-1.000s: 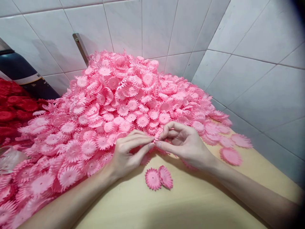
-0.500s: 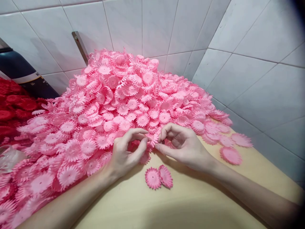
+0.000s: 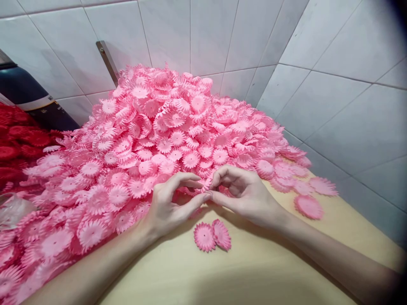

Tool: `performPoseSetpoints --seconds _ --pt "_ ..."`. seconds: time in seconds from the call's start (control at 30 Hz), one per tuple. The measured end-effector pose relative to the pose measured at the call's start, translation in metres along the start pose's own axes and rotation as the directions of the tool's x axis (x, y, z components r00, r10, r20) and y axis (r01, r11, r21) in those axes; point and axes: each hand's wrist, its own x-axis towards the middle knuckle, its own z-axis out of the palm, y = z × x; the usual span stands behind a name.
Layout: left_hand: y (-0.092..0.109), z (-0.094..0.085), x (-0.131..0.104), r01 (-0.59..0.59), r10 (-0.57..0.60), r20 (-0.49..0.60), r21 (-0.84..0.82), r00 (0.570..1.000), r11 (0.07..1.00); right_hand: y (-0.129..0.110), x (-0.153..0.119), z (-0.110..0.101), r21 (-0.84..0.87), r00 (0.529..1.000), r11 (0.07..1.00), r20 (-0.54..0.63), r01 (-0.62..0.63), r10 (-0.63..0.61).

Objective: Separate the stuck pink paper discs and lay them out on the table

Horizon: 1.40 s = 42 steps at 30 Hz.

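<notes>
A pink fabric flower piece [image 3: 206, 184] with a notched edge is held up between my two hands, mostly covered by fingertips. My left hand [image 3: 173, 204] pinches it from the left, thumb below and fingers above. From the right, my right hand [image 3: 246, 192] grips its edge between thumb and curled index finger. The two thumb tips meet at the lower edge of the piece. Just below the hands, a pair of darker pink flower pieces [image 3: 204, 237] lies overlapping on the pale yellow table [image 3: 165, 271].
A large heap of pink flower pieces [image 3: 178, 123] rises against the tiled wall [image 3: 210, 34]. Red pieces [image 3: 19, 140] and a dark cylindrical object [image 3: 25, 93] are at far left, near a clear plastic bag [image 3: 14, 212]. A loose pink piece [image 3: 308, 206] lies at right.
My left thumb has moved right to meet my right thumb, and the left fingers have closed in on the flower piece. The piece is now more covered.
</notes>
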Motion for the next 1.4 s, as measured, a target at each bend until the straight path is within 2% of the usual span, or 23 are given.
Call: performPoseSetpoints --seconds 0.23,0.33,0.47,0.57,0.7,0.8,0.93,1.07,1.23,1.4 --pt "-0.003 0.000 -0.001 -0.001 0.002 -0.017 0.052 1.000 0.999 0.000 0.000 0.001 -0.012 1.000 1.000 -0.003 0.003 -0.003" --pt "-0.004 0.001 -0.002 0.007 -0.004 -0.063 0.050 0.998 0.999 -0.002 0.000 0.000 -0.004 1.000 1.000 0.008 0.023 -0.023" --pt "-0.002 0.002 -0.002 0.031 -0.033 -0.109 -0.026 0.993 0.999 -0.004 0.001 -0.003 -0.042 0.998 0.998 0.051 0.048 -0.046" --pt "-0.001 0.003 0.000 0.062 -0.072 -0.140 -0.073 0.987 0.995 -0.004 0.000 -0.007 -0.059 0.994 0.998 0.107 0.026 -0.019" --pt "-0.005 0.001 0.004 0.143 -0.179 -0.271 -0.147 0.946 0.979 -0.006 -0.001 -0.009 -0.132 0.991 0.990 0.132 0.044 -0.026" --pt "-0.005 0.000 0.005 0.149 -0.186 -0.252 -0.161 0.950 0.976 -0.011 -0.002 -0.006 -0.190 0.993 0.980 0.112 0.059 -0.038" --pt "-0.002 0.000 0.002 0.133 -0.159 -0.162 -0.160 0.974 0.978 -0.011 -0.003 -0.001 -0.215 0.992 0.977 0.120 0.001 0.025" --pt "-0.003 0.000 -0.001 0.061 -0.069 -0.057 -0.125 0.996 0.990 -0.005 -0.002 -0.002 -0.148 0.996 0.988 0.065 -0.052 0.062" --pt "-0.005 0.000 -0.002 0.006 -0.014 -0.071 -0.108 0.997 0.994 -0.002 -0.001 -0.005 -0.080 0.995 0.996 0.089 -0.033 0.040" --pt "-0.004 0.001 -0.002 -0.100 0.091 -0.120 -0.073 0.989 0.992 -0.003 0.000 -0.006 -0.024 0.989 0.997 0.130 -0.071 0.074"
